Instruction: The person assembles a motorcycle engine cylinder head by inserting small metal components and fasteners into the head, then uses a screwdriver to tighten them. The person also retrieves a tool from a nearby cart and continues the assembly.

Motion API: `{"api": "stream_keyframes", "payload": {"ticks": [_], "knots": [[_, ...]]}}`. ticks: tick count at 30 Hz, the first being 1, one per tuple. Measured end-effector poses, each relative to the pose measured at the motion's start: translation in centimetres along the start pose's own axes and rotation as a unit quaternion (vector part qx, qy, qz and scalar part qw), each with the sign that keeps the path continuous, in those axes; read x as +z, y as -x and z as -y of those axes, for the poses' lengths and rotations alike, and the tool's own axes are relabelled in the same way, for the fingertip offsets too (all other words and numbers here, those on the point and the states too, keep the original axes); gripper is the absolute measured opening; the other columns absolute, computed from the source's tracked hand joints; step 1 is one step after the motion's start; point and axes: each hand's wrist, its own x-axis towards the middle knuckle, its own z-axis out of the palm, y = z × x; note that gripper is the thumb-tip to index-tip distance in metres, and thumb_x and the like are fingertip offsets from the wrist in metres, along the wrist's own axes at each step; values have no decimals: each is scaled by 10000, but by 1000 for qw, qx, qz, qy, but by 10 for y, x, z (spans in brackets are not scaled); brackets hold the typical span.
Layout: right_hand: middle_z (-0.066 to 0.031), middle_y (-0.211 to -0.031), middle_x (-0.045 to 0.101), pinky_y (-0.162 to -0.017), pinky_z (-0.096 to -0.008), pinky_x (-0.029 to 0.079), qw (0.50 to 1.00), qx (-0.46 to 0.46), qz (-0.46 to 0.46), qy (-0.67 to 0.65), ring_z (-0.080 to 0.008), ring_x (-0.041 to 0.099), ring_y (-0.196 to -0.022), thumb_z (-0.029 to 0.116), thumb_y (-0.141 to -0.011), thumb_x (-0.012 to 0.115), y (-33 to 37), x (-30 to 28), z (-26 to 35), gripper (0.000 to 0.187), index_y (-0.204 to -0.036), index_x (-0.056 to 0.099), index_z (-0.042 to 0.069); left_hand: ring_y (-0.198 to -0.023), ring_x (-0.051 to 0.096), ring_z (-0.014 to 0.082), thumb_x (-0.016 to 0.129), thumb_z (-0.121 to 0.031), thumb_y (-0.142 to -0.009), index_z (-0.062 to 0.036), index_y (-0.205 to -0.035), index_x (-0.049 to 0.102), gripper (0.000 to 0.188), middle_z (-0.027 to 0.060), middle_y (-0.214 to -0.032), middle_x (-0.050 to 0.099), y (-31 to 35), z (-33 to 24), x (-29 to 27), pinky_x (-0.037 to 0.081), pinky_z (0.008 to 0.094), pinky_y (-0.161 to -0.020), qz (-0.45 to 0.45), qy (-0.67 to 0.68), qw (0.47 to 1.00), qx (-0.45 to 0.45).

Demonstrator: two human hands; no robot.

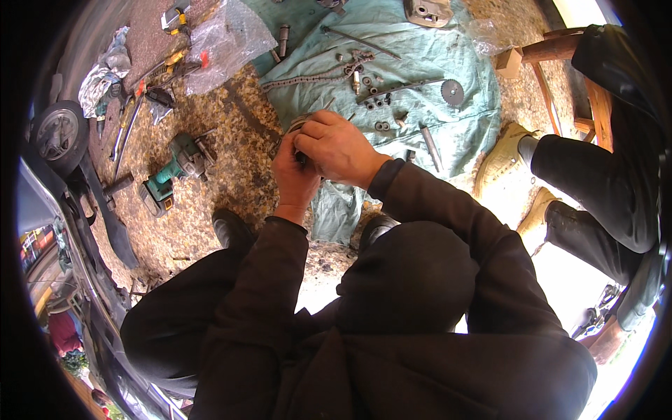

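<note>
In front of my knees, both hands meet around a small dark metal part (299,123). Its rounded, ridged edge shows above the fingers, while the rest is covered, so its kind cannot be made out. My left hand (290,171) grips it from below and the left, fingers closed. My right hand (339,145) lies over it from the right, fingers curled onto it. Just beyond, on a green cloth (469,143), lie a chain (308,81), a spark plug (356,82), a toothed sprocket (452,92), a metal rod (430,148) and several small rings.
A green cordless impact wrench (183,157) lies left on the speckled ground. Farther left are a small wheel (60,136), hand tools and a clear plastic bag (231,42). A metal casting (428,11) sits at the cloth's far edge. Another person's boot (502,157) stands at right.
</note>
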Motion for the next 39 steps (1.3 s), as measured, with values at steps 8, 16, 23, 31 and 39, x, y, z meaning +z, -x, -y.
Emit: {"api": "stream_keyframes", "payload": {"ticks": [8,16,23,31,39], "knots": [[-52,-909,602,-791,-380,479,999,40,4,3,-287,564,-869,140,-735,639,6,-3,-3,210,-937,634,80,-949,610,113,708,-28,-869,-29,-1103,599,258,65,-1027,661,-5,9,2,499,267,-836,-15,-9,1000,0],[-55,-871,605,-774,-398,487,998,35,38,25,-285,586,-897,124,-725,657,-6,6,1,151,-866,628,79,-906,678,275,761,-97,-790,-32,-1093,619,340,117,-997,680,-7,22,3,535,343,-806,-46,-38,997,47],[-163,-825,646,-685,-438,523,904,399,-126,82,-356,641,-779,99,-749,681,51,-51,-82,72,-798,650,57,-897,672,253,727,-41,-796,-1,-1079,631,302,134,-1014,657,-5,19,1,540,344,-809,-50,-66,996,17],[-115,-862,654,-773,-453,518,924,345,47,161,-340,635,-876,177,-793,620,89,-35,-124,108,-824,698,109,-881,689,224,729,-33,-794,1,-1096,630,319,131,-1009,657,-6,19,4,554,317,-781,-56,-46,997,-13],[-99,-892,624,-774,-444,514,922,316,78,211,-323,611,-913,140,-789,607,84,-23,-125,109,-864,677,102,-837,673,215,731,-45,-814,-2,-1114,630,319,114,-978,630,-7,9,-1,545,318,-741,-32,-100,994,-6]]}}
